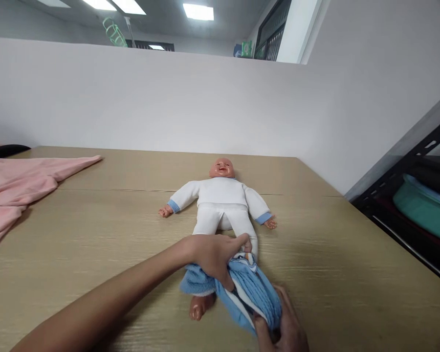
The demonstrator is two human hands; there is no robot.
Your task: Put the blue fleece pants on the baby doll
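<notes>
A baby doll (223, 192) lies on its back on the table, dressed in white with blue cuffs, arms spread. Blue fleecy trousers (254, 283) are bunched around its lower legs. One bare doll foot (201, 307) sticks out at the left leg opening; the other foot is hidden in the cloth. My left hand (220, 256) reaches across the doll's legs, fingers closed on the upper edge of the trousers near the doll's knee. Lower down on the right, my right hand (284, 325) grips the bunched trouser leg, its thumb at the opening.
Pink cloth (18, 190) is spread at the table's left side, with a black and red item (7, 150) behind it. A white wall (150, 98) rises beyond the wooden table (95, 274). At right stands a black rack (399, 195) holding a green item (425, 208).
</notes>
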